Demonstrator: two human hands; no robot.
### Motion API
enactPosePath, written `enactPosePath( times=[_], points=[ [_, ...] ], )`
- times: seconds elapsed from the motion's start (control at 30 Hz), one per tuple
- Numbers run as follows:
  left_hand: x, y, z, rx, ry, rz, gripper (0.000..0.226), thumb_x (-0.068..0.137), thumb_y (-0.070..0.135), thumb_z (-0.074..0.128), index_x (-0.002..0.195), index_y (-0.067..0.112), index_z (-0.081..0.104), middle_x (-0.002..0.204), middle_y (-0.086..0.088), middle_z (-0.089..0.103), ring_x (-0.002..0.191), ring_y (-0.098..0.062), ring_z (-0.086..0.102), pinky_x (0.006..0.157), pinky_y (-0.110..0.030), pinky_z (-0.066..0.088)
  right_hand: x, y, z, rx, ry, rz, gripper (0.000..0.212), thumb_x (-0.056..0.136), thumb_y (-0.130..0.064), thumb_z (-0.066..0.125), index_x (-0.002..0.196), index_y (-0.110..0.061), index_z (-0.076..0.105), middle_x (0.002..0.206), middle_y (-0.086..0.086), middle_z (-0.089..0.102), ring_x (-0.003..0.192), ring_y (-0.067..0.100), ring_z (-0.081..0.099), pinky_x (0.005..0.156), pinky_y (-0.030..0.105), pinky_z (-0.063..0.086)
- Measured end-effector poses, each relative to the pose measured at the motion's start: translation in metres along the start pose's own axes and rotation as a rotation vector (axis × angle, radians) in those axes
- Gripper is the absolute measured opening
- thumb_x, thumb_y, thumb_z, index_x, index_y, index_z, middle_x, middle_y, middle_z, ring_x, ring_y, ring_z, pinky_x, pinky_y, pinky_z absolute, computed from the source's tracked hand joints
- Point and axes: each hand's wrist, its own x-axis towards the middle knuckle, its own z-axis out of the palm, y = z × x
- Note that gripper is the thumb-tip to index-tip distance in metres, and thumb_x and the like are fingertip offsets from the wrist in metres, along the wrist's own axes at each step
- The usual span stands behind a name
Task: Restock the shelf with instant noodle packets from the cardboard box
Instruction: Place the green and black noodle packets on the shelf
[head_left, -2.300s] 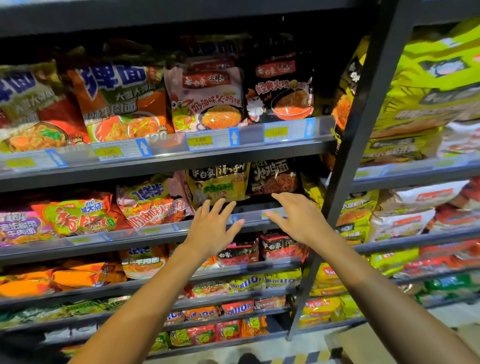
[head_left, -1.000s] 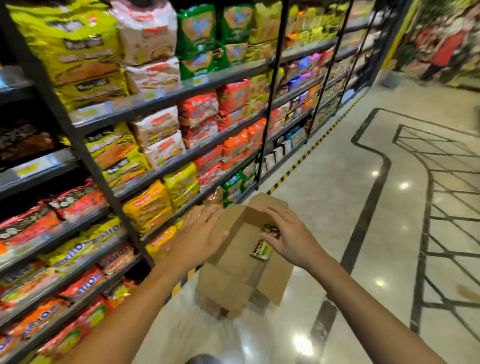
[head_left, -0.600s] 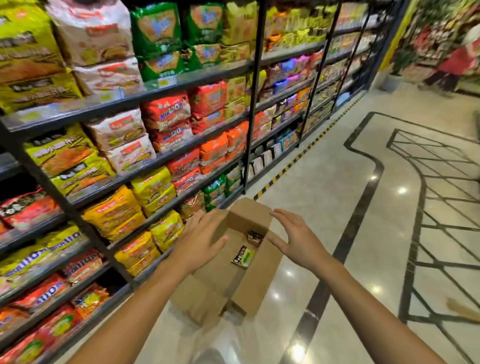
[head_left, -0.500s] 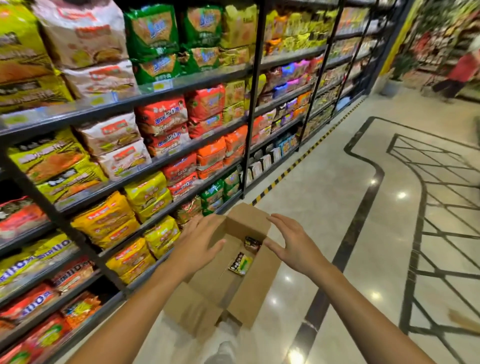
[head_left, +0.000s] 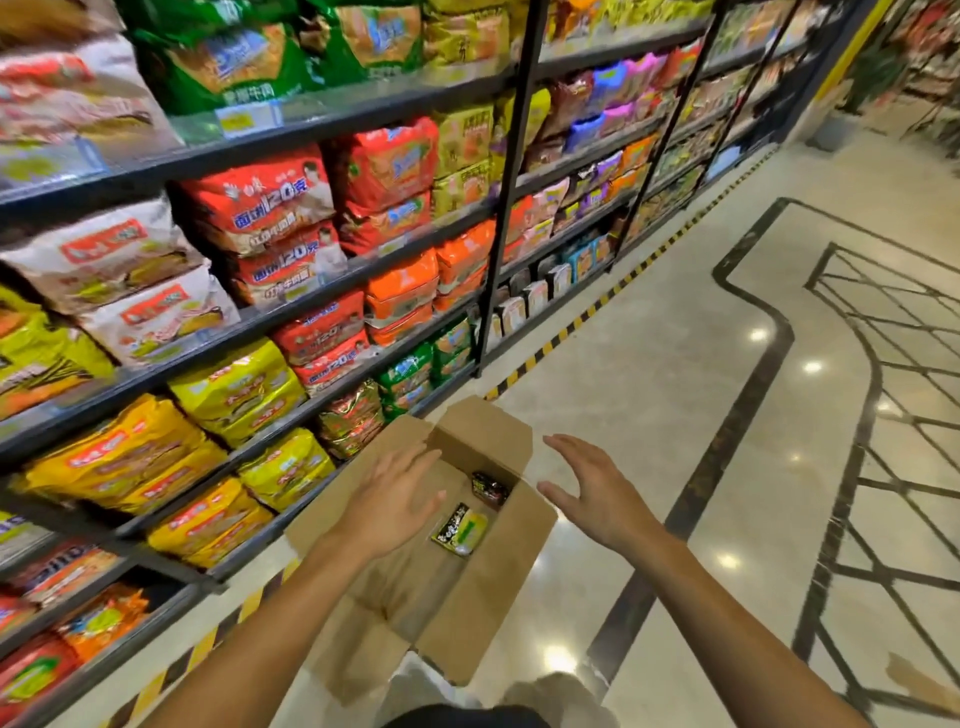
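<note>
An open cardboard box (head_left: 498, 582) stands on the floor beside the shelf, its flaps spread. Inside lie a yellow-green and black noodle packet (head_left: 461, 529) and a dark packet (head_left: 488, 488) further back. My left hand (head_left: 392, 501) hovers over the box's left side, fingers straight, holding nothing. My right hand (head_left: 592, 493) hangs open above the box's right flap, apart from the packets. The shelf (head_left: 332, 280) on the left is packed with noodle bags.
The black metal shelving runs along the left, with a vertical post (head_left: 511, 171) past the box. A yellow-black hazard strip (head_left: 561, 332) marks its foot. Polished tiled floor (head_left: 649, 395) opens to the right. A brown scrap (head_left: 924, 680) lies at the lower right.
I turned from the shelf front to the box on the floor. Both hands came down over the box and spread slightly; the view has drawn closer to it.
</note>
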Motion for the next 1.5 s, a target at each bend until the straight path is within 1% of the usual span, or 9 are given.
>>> enactPosePath(
  times=[0.27, 0.47, 0.6, 0.73, 1.0, 1.13, 1.2, 1.27, 1.5],
  points=[
    [0.074, -0.006, 0.035, -0.072, -0.084, -0.252, 0.076, 0.087, 0.064, 0.030, 0.154, 0.027, 0.029, 0.158, 0.001, 0.032, 0.146, -0.026, 0.027, 0.120, -0.039, 0.021, 0.124, 0.068, 0.024, 0.033, -0.226, -0.064, 0.062, 0.095, -0.045, 0.059, 0.150, -0.025, 0.038, 0.154, -0.003, 0.039, 0.141, 0.019, 0.034, 0.111, 0.026, 0.029],
    [0.133, -0.007, 0.078, -0.111, -0.139, -0.480, 0.089, 0.076, 0.070, 0.016, 0.153, 0.029, 0.033, 0.157, 0.005, 0.035, 0.142, -0.023, 0.036, 0.115, -0.036, 0.032, 0.212, 0.120, 0.041, 0.049, -0.372, -0.125, 0.052, 0.098, -0.033, 0.057, 0.146, -0.018, 0.044, 0.147, 0.004, 0.049, 0.134, 0.027, 0.044, 0.103, 0.027, 0.034],
    [0.171, -0.010, 0.115, -0.218, -0.142, -0.551, 0.090, 0.074, 0.068, 0.013, 0.149, 0.027, 0.039, 0.149, 0.006, 0.042, 0.140, -0.019, 0.037, 0.112, -0.024, 0.025, 0.260, 0.157, 0.075, 0.048, -0.475, -0.105, 0.054, 0.096, -0.033, 0.061, 0.146, -0.018, 0.045, 0.142, 0.005, 0.054, 0.129, 0.026, 0.047, 0.099, 0.023, 0.034],
    [0.201, -0.035, 0.177, -0.373, -0.093, -0.623, 0.069, 0.085, 0.058, 0.026, 0.141, 0.026, 0.050, 0.143, 0.001, 0.052, 0.134, -0.024, 0.046, 0.111, -0.030, 0.035, 0.294, 0.201, 0.139, -0.024, -0.582, -0.081, 0.065, 0.094, -0.044, 0.059, 0.150, -0.020, 0.037, 0.147, 0.004, 0.048, 0.135, 0.023, 0.042, 0.107, 0.030, 0.037],
    [0.242, -0.120, 0.342, -0.323, -0.159, -0.764, 0.098, 0.075, 0.083, 0.000, 0.150, 0.031, 0.036, 0.156, 0.007, 0.036, 0.144, -0.018, 0.030, 0.119, -0.036, 0.024, 0.340, 0.265, 0.307, -0.084, -0.632, -0.089, 0.066, 0.095, -0.041, 0.060, 0.151, -0.021, 0.033, 0.145, 0.004, 0.049, 0.136, 0.020, 0.040, 0.109, 0.025, 0.034],
    [0.248, -0.162, 0.430, -0.394, -0.238, -0.806, 0.102, 0.071, 0.086, 0.002, 0.151, 0.031, 0.034, 0.156, 0.008, 0.034, 0.146, -0.016, 0.026, 0.121, -0.035, 0.020, 0.359, 0.304, 0.391, -0.113, -0.651, -0.097, 0.068, 0.095, -0.039, 0.059, 0.153, -0.019, 0.029, 0.148, 0.005, 0.046, 0.138, 0.022, 0.038, 0.109, 0.027, 0.032],
    [0.252, -0.178, 0.467, -0.409, -0.278, -0.807, 0.084, 0.085, 0.079, 0.018, 0.151, 0.029, 0.032, 0.157, 0.007, 0.031, 0.145, -0.017, 0.028, 0.119, -0.033, 0.022, 0.369, 0.324, 0.430, -0.126, -0.662, -0.114, 0.070, 0.096, -0.041, 0.056, 0.154, -0.019, 0.025, 0.150, 0.006, 0.042, 0.137, 0.024, 0.037, 0.109, 0.030, 0.032],
    [0.258, -0.195, 0.503, -0.385, -0.337, -0.791, 0.058, 0.101, 0.055, 0.033, 0.152, 0.027, 0.030, 0.157, 0.006, 0.029, 0.142, -0.018, 0.034, 0.117, -0.031, 0.024, 0.380, 0.339, 0.467, -0.141, -0.687, -0.090, 0.069, 0.096, -0.038, 0.056, 0.154, -0.019, 0.023, 0.151, 0.007, 0.041, 0.137, 0.027, 0.037, 0.109, 0.034, 0.033],
    [0.262, -0.236, 0.602, -0.509, -0.354, -0.856, 0.051, 0.102, 0.047, 0.038, 0.150, 0.030, 0.032, 0.155, 0.009, 0.032, 0.139, -0.015, 0.035, 0.112, -0.030, 0.031, 0.412, 0.383, 0.579, -0.313, -0.707, 0.031, 0.082, 0.090, -0.045, 0.061, 0.151, -0.004, 0.025, 0.144, 0.018, 0.046, 0.129, 0.038, 0.048, 0.104, 0.045, 0.044]
  ],
)
